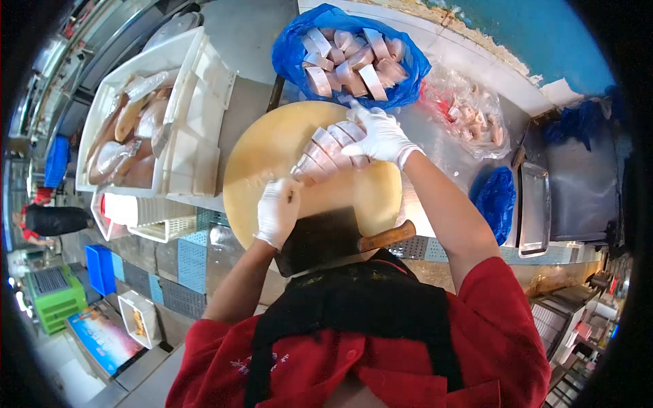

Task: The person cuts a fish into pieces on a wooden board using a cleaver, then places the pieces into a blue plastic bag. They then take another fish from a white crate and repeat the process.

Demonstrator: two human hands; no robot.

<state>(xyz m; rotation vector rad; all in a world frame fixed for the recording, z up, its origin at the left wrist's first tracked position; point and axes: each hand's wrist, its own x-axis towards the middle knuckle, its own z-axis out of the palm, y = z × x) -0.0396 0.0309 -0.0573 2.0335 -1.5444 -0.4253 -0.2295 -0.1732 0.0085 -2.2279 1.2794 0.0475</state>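
Observation:
A row of pale raw fish pieces (320,155), cut crosswise and still lined up, lies on the round yellow chopping board (248,160). My right hand (384,139), in a white glove, grips the wide end of the row, thumb on one side and fingers on the other. Just below the narrow end, my gloved left hand (277,214) is closed; whatever its curled fingers hold is hidden. A broad cleaver (320,241) with a wooden handle rests flat along the board's near edge. Beyond the board, a blue plastic bag (289,58) holds many cut pieces.
A white crate (183,136) of whole fish stands at the left. On the right are a clear bag of meat pieces (473,119), a crumpled blue bag (496,204) and a metal tray (535,207). Another person (54,219) is far left.

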